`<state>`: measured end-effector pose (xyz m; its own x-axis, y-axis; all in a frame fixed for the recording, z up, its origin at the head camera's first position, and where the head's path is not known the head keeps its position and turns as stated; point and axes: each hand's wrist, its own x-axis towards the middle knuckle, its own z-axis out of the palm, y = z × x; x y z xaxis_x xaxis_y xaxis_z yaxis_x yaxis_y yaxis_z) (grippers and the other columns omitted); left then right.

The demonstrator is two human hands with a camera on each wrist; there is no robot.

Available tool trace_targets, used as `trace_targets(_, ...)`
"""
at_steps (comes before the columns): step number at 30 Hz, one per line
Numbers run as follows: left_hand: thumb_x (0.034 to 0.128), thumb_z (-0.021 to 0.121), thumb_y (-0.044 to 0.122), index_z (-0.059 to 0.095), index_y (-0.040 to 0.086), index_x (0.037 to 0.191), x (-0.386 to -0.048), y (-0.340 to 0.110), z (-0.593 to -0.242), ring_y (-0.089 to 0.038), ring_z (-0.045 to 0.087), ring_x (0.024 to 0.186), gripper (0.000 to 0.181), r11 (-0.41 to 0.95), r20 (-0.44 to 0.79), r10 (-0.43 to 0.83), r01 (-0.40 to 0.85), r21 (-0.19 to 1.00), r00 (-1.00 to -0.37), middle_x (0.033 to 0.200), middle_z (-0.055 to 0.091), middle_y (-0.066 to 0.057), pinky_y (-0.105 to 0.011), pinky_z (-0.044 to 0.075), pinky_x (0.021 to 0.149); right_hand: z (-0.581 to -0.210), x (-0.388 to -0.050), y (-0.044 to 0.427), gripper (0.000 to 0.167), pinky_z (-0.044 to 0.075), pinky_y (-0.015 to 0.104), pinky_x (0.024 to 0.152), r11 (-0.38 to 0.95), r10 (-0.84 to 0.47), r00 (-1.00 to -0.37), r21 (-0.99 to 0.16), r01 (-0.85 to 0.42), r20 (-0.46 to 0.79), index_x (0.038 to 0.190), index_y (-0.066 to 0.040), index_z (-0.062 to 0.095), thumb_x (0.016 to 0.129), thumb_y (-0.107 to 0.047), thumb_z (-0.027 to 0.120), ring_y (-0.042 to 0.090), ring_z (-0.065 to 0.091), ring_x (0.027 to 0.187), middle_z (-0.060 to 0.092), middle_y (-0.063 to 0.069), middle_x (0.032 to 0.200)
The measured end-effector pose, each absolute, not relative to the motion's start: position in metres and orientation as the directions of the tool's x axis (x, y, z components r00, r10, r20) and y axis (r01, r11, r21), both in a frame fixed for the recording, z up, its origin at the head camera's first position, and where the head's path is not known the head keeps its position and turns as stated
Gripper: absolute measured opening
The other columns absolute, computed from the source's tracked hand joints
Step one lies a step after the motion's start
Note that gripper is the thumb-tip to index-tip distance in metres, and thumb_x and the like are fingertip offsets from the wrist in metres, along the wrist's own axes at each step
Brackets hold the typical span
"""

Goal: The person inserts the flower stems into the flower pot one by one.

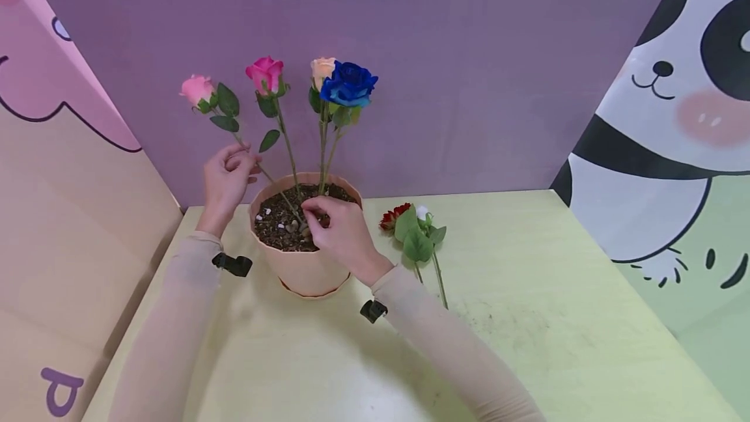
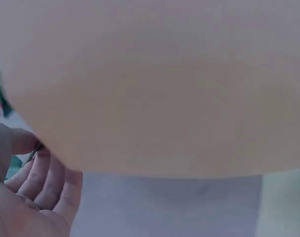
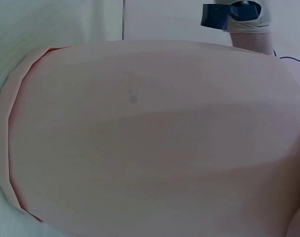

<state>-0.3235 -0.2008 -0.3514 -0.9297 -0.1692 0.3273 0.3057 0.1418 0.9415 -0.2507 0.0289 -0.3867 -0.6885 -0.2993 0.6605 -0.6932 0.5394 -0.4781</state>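
Observation:
My left hand [image 1: 230, 174] pinches the stem of a light pink rose [image 1: 198, 90], which leans left over the pot's rim; the left wrist view also shows thumb and fingers on the stem [image 2: 34, 152]. Over the soil [image 1: 272, 217], my right hand [image 1: 342, 233] has its thumb and forefinger together at the low end of that stem; the exact contact is partly hidden. A hot pink rose [image 1: 266, 75], a peach rose [image 1: 322, 70] and a blue rose [image 1: 349, 85] stand in the peach flowerpot [image 1: 307, 272]. Its wall [image 3: 150, 133] fills most of the right wrist view.
Right of the pot, a dark red flower [image 1: 394, 217] and a white flower [image 1: 423, 213] with green leaves lie on the pale yellow table [image 1: 527, 266]. Small pebbles [image 1: 293, 226] lie on the soil. A purple wall [image 1: 469, 83] rises behind.

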Motion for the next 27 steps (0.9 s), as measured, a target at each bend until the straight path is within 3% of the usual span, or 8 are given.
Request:
trace_targets(6, 0.1054, 0.061, 0.015, 0.067, 0.0, 0.139, -0.31, -0.193, -0.331, 0.003, 0.07, 0.07, 0.037, 0.245, 0.489, -0.141, 0.448, 0.86, -0.861, 0.084, 0.074, 0.02, -0.015, 0.059, 0.07, -0.384, -0.25, 0.029, 0.015, 0.063, 0.035, 0.077, 0.528, -0.292, -0.67, -0.469, -0.708, 0.683, 0.108, -0.003, 0.081, 0.099, -0.006, 0.069, 0.02, 0.078, 0.088, 0.082, 0.008, 0.103)
trace_targets(11, 0.1059, 0.062, 0.016, 0.071, 0.004, 0.136, -0.298, -0.186, -0.329, 0.007, 0.068, 0.072, 0.034, 0.359, 0.551, -0.108, 0.484, 0.798, -0.828, 0.101, 0.08, -0.016, -0.012, 0.056, 0.071, -0.386, -0.249, 0.027, 0.015, 0.062, 0.034, 0.076, 0.537, -0.295, -0.661, -0.453, -0.712, 0.69, 0.108, -0.004, 0.081, 0.099, -0.006, 0.069, 0.019, 0.077, 0.085, 0.082, 0.007, 0.103)
trace_targets(13, 0.106, 0.062, 0.015, 0.072, 0.004, 0.135, -0.295, -0.183, -0.331, 0.007, 0.067, 0.074, 0.033, 0.395, 0.562, -0.086, 0.489, 0.778, -0.823, 0.106, 0.079, -0.024, -0.011, 0.054, 0.072, -0.387, -0.25, 0.027, 0.014, 0.062, 0.033, 0.076, 0.542, -0.294, -0.656, -0.444, -0.713, 0.695, 0.107, -0.004, 0.081, 0.098, -0.006, 0.07, 0.018, 0.077, 0.086, 0.082, 0.007, 0.103)
trace_targets(16, 0.1061, 0.062, 0.012, 0.074, 0.001, 0.13, -0.29, -0.177, -0.333, -0.001, 0.071, 0.079, 0.029, 0.432, 0.578, -0.054, 0.503, 0.748, -0.814, 0.106, 0.08, -0.024, -0.009, 0.053, 0.072, -0.386, -0.249, 0.027, 0.014, 0.063, 0.033, 0.076, 0.545, -0.293, -0.649, -0.436, -0.717, 0.702, 0.107, -0.003, 0.08, 0.098, -0.005, 0.07, 0.018, 0.078, 0.085, 0.082, 0.008, 0.102)
trace_targets(22, 0.1031, 0.064, 0.004, 0.079, -0.003, 0.114, -0.277, -0.168, -0.338, -0.035, 0.077, 0.084, 0.02, 0.486, 0.628, -0.033, 0.536, 0.69, -0.778, 0.098, 0.081, -0.022, -0.007, 0.047, 0.066, -0.388, -0.247, 0.025, 0.013, 0.063, 0.034, 0.075, 0.545, -0.285, -0.651, -0.44, -0.714, 0.704, 0.106, -0.003, 0.081, 0.098, -0.005, 0.071, 0.019, 0.077, 0.084, 0.082, 0.008, 0.101)
trace_targets(27, 0.1017, 0.065, 0.004, 0.082, 0.0, 0.107, -0.277, -0.16, -0.336, -0.034, 0.077, 0.077, 0.018, 0.557, 0.662, -0.004, 0.548, 0.624, -0.75, 0.093, 0.082, -0.016, -0.01, 0.042, 0.062, -0.387, -0.249, 0.023, 0.013, 0.062, 0.036, 0.074, 0.54, -0.269, -0.65, -0.447, -0.713, 0.711, 0.106, -0.003, 0.081, 0.098, -0.005, 0.07, 0.021, 0.076, 0.081, 0.082, 0.009, 0.101)
